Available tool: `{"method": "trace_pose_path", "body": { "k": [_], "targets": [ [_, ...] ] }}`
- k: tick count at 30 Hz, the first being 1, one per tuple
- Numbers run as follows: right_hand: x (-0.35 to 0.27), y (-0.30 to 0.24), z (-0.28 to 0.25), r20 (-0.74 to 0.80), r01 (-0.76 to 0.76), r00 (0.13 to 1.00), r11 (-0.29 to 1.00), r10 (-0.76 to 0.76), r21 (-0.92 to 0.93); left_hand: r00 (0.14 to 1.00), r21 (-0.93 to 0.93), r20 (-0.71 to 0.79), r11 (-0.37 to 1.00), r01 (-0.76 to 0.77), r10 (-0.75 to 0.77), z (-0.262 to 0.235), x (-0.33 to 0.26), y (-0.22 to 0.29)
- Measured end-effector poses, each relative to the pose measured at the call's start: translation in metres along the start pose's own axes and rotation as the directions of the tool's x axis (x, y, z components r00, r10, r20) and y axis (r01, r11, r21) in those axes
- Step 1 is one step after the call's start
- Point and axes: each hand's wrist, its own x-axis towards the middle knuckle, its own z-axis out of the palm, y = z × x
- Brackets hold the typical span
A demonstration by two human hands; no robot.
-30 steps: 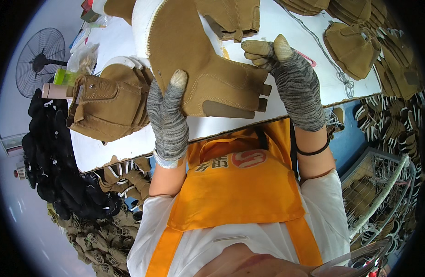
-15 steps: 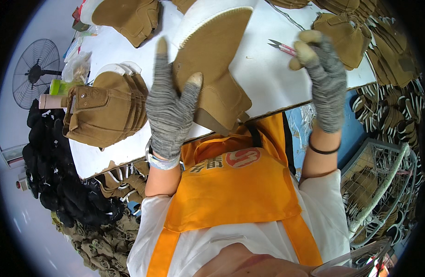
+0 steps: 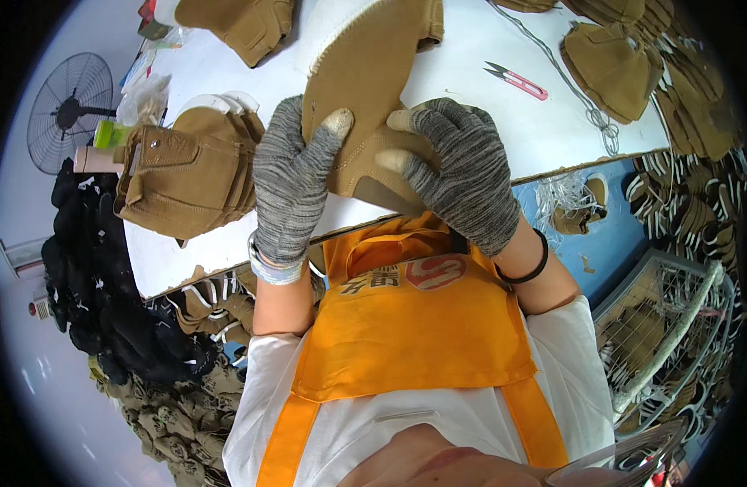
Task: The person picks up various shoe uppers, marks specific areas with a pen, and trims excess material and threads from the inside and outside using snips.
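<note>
Both hands wear grey knitted gloves with pale fingertips. Between them is a brown shoe upper [image 3: 365,81] with a white band along its far edge, held over the near side of the table. My left hand [image 3: 296,174] grips its left edge, thumb on top. My right hand [image 3: 462,166] closes on its right side, thumb and forefinger on the brown surface; the fingertips beneath are hidden. Pink-handled thread snips [image 3: 517,81] lie on the table to the right, apart from both hands. A stack of brown uppers [image 3: 182,174] stands left of my left hand.
The white table [image 3: 462,73] has a worn edge. More brown uppers [image 3: 613,73] and a grey cord [image 3: 552,57] lie at its right. Below right stands a wire basket [image 3: 657,325] with brown pieces. A fan [image 3: 69,114] and piled black items [image 3: 114,300] are at the left.
My right hand has put the snips down on the table and moved left onto the shoe upper. My left hand still holds the upper, which has shifted slightly left and away.
</note>
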Motion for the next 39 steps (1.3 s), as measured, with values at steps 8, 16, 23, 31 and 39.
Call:
{"method": "trace_pose_path", "body": {
  "k": [8,16,23,31,39],
  "targets": [
    [0.033,0.014,-0.006,0.248,-0.024,0.968,1.0,0.019,0.016,0.994,-0.172,0.047,0.981,-0.086,0.095,-0.008,0.015,-0.001],
    [0.029,0.026,0.003,0.241,-0.168,0.961,0.98,0.139,0.107,0.992,-0.24,0.107,0.967,0.088,-0.063,-0.011,0.018,-0.009],
    [0.033,0.024,0.001,0.269,-0.192,0.954,0.96,0.134,0.204,0.999,-0.29,0.041,0.956,0.043,-0.032,-0.009,0.02,-0.015],
    [0.044,0.033,-0.003,0.04,0.059,0.998,0.994,-0.055,-0.094,1.0,-0.162,-0.02,0.987,0.008,-0.011,-0.005,0.009,-0.003],
    [0.024,0.051,-0.024,0.153,-0.292,0.956,0.86,0.25,0.418,0.984,-0.425,-0.177,0.901,-0.085,0.009,-0.024,0.01,-0.01]
  ]
}}
